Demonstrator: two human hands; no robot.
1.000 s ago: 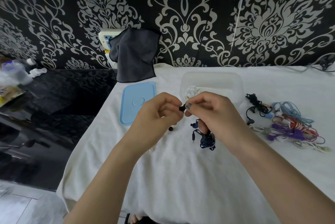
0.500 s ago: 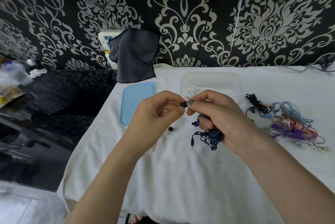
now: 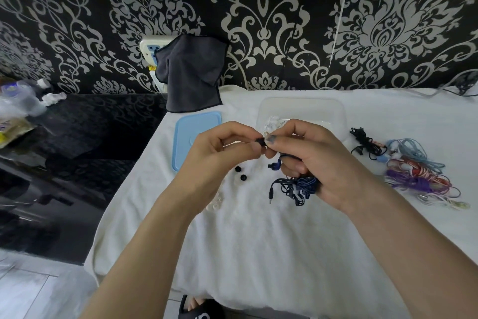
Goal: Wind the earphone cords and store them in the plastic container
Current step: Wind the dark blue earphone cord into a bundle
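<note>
My right hand (image 3: 318, 163) holds the dark blue earphone cord (image 3: 297, 186) bunched against the palm under curled lower fingers, while its thumb and forefinger pinch the same small black earbud (image 3: 260, 141) that my left hand (image 3: 222, 155) pinches from the other side. Both grips are narrow, fingertip to fingertip, above the white cloth (image 3: 258, 241). The bundle is loosely gathered, I judge, with loops and the jack plug (image 3: 270, 193) dangling free below my fist; if I ease those lower fingers while fussing with the bud, the coil could spill and tangle. The bud is tiny, and a slip could send it down among the two loose black ear tips (image 3: 240, 173) lying just beside my left hand, or over the cloth's edge. Farther back, the clear plastic container (image 3: 323, 109) stands open with something pale already inside, its blue lid (image 3: 191, 135) lying to its left. To its right sits the pile of unsorted earphones (image 3: 413, 171), near enough that a trailing loop might snag there as I carry the bundle across.
</note>
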